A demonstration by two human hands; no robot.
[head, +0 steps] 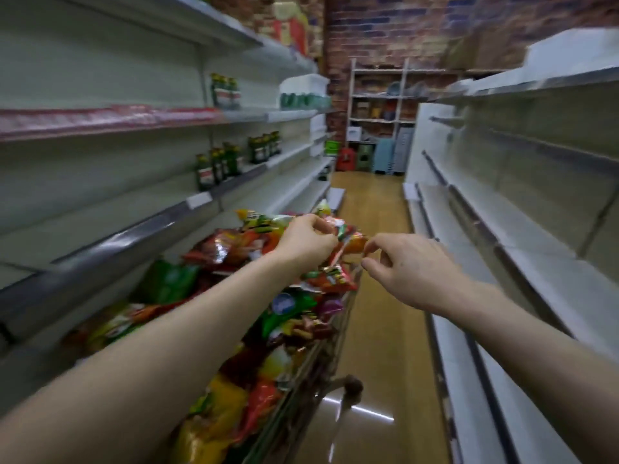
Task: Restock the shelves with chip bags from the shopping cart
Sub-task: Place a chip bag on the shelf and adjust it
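Observation:
A metal shopping cart [321, 373] stands in the aisle below me, heaped with colourful chip bags [254, 333] in red, green, orange and yellow. My left hand [306, 241] reaches over the far end of the heap and pinches the top of a red and green chip bag [345, 234]. My right hand [407, 266] hovers just right of that bag over the cart's right rim, fingers loosely curled, thumb and forefinger close together, holding nothing that I can see. Grey shelves on the left [110, 242] run beside the cart.
Green bottles [219, 167] stand in small groups on the left shelves further along. White shelves [509, 236] line the right side. The wooden floor [371, 202] leads to a brick wall with a white rack [378, 118] of goods and bins.

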